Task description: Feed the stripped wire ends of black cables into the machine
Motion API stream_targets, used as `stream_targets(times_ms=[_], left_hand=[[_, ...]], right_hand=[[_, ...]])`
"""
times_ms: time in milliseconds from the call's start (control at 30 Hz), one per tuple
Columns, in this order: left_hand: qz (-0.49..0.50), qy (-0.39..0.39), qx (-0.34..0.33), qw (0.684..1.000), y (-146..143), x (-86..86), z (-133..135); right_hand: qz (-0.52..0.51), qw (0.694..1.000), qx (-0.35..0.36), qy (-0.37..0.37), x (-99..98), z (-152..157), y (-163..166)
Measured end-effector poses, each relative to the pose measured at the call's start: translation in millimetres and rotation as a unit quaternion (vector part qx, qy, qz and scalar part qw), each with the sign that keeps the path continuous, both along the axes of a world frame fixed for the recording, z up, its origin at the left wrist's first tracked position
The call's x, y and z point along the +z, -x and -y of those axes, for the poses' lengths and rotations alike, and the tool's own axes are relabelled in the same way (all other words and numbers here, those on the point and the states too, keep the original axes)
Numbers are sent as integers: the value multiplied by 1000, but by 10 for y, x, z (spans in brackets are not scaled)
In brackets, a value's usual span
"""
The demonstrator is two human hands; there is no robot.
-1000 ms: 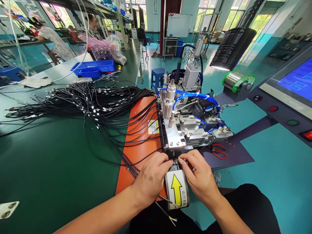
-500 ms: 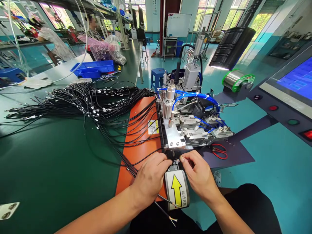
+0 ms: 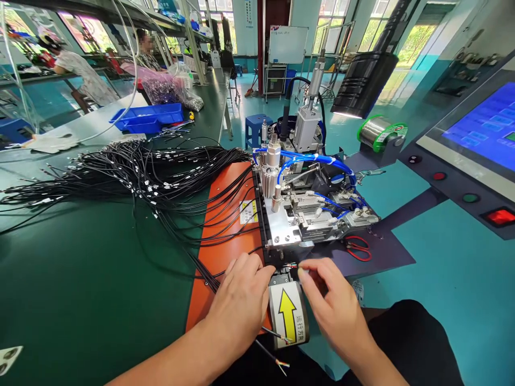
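Observation:
My left hand [image 3: 243, 295] is closed, with thumb and fingertips on a black cable at the front of the machine. Thin coloured wires [image 3: 290, 266] fan out of that cable's end, over a small dark holder [image 3: 281, 279]. From the other side, the thumb and forefinger of my right hand [image 3: 333, 295] pinch at the wire tips. More black cables [image 3: 201, 265] run under my left hand, and two stripped cable ends [image 3: 282, 366] poke out below it. A curved guide with a yellow arrow [image 3: 287, 313] lies between my wrists.
The silver machine [image 3: 289, 214] stands straight ahead beside an orange sloped plate [image 3: 225, 214]. A large bundle of black cables [image 3: 137, 166] covers the green table [image 3: 100, 279]. Red-handled scissors [image 3: 359, 249], a solder spool [image 3: 382, 134], a lamp [image 3: 364, 83] and a control panel [image 3: 475, 161] are right. Two people sit far left.
The coloured wires now show more plainly between my hands. My right fingertips have shifted slightly right and down, and my left hand has moved slightly left. The view has shifted a little.

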State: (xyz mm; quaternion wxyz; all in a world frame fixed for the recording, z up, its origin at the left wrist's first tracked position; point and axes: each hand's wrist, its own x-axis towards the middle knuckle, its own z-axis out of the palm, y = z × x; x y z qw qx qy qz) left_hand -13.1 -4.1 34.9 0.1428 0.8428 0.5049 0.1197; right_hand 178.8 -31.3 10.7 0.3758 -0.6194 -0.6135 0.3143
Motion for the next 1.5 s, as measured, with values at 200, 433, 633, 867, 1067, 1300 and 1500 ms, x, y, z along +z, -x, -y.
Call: stream_targets(times_ms=[200,433,633,867,1067,1300,1500], left_hand=[[-43,3,-2,999,8,45,29],[22,-79,-84,993,-50,83,231],[41,12,-97,994,-64,89,215],[-45,39,-31,998,42,135,41],[54,-7,-61,997,69,139,-16],[166,-45,-116,978,-80,-74,30],[195,-55,-97,974,-112,-223,63]], right_hand=[[167,945,216,-179,-34,385,189],[229,915,166,-287,-114,394,331],[214,917,169,-292,-136,401,381],[62,966,198,-153,56,277,184],[-71,991,117,0,183,101,41],[-135,988,9,73,100,122,-22],[-168,982,-32,78,-44,160,-49]])
